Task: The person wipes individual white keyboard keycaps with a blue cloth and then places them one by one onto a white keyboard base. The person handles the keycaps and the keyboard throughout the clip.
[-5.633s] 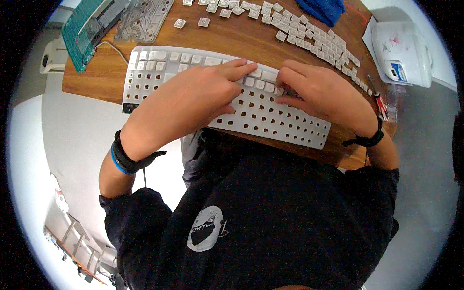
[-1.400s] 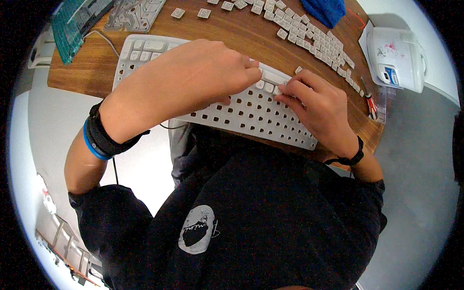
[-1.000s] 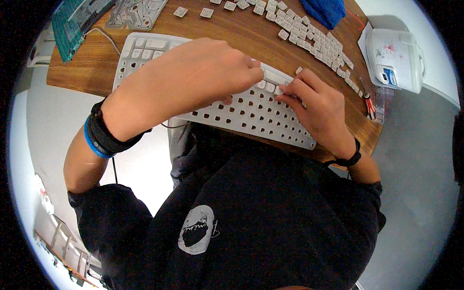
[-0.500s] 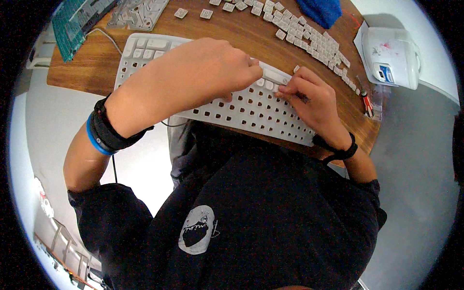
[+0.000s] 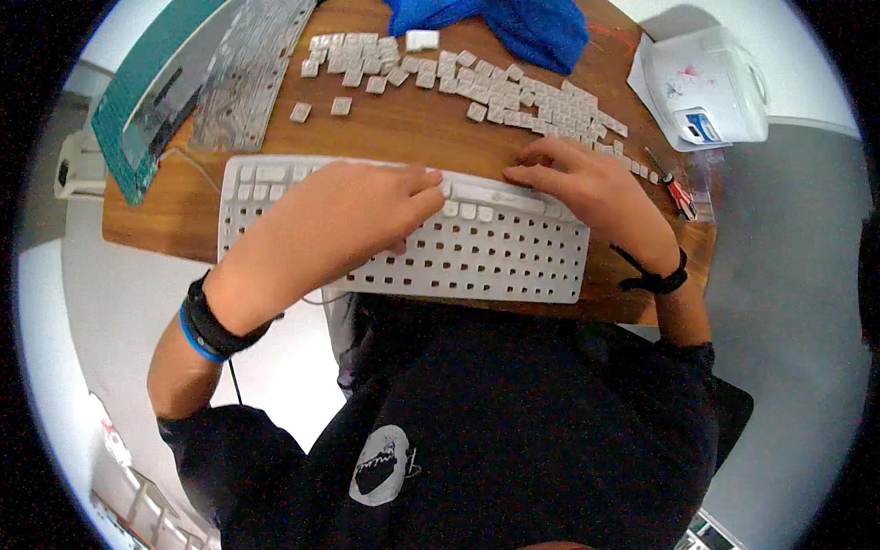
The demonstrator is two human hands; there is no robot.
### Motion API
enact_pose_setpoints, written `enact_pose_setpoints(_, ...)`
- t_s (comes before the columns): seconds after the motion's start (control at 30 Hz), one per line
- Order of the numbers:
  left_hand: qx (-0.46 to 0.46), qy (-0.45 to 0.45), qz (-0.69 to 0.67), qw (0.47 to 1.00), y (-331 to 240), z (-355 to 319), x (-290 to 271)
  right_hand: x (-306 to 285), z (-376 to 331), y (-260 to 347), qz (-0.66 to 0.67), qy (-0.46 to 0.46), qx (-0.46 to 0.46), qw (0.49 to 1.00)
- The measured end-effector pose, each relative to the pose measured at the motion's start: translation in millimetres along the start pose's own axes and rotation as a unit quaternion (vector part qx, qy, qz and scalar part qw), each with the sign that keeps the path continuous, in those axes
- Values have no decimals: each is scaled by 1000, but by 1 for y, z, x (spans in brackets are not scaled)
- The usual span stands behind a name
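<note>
A white keyboard (image 5: 541, 249) lies along the near edge of the desk. Rows of bare key holes show across it, and small white keycaps (image 5: 468, 211) sit in its far row. My left hand (image 5: 367, 206) reaches over the keyboard, fingers curled down near the far edge; its fingertips are partly hidden, so what they hold cannot be made out. At the keyboard's far right edge hovers my right hand (image 5: 587, 188), thumb and fingers apart, with nothing visible between them. Beyond it spreads a group of loose keycaps (image 5: 495, 92).
Blue cloth (image 5: 536, 32) lies at the back. Clear plastic sheets (image 5: 243, 101) and a green board (image 5: 137, 170) stand at the far left. On the right are a red-handled screwdriver (image 5: 678, 197) and a white plastic container (image 5: 706, 82). A cable (image 5: 191, 163) runs behind the keyboard.
My right hand has left the keycap row, where its fingers were pinched, and opened beyond it. Another seated keycap now shows there. The view has shifted, and the keyboard appears more level.
</note>
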State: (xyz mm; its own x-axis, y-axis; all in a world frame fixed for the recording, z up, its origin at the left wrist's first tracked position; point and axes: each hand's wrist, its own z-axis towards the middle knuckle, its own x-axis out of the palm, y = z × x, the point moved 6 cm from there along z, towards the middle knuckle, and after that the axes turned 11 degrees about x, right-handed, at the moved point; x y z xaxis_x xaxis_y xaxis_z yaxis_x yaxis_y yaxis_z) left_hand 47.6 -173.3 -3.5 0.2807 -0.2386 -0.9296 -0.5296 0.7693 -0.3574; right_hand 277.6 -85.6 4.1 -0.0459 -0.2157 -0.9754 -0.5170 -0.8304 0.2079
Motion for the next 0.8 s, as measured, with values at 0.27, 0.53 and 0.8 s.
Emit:
enact_pose_setpoints(0.27, -17, 51, -31, 998, 0, 4, -14, 5, -6, -24, 73, -12, -17, 997)
enact_pose_setpoints(0.53, -15, 146, 27, 989, 8, 55, -49, -48, -2, -138, 30, -163, 108, 980)
enact_pose_setpoints(0.8, 172, -82, 34, 981, 83, 183, -45, -30, 24, -230, 187, -61, 207, 958)
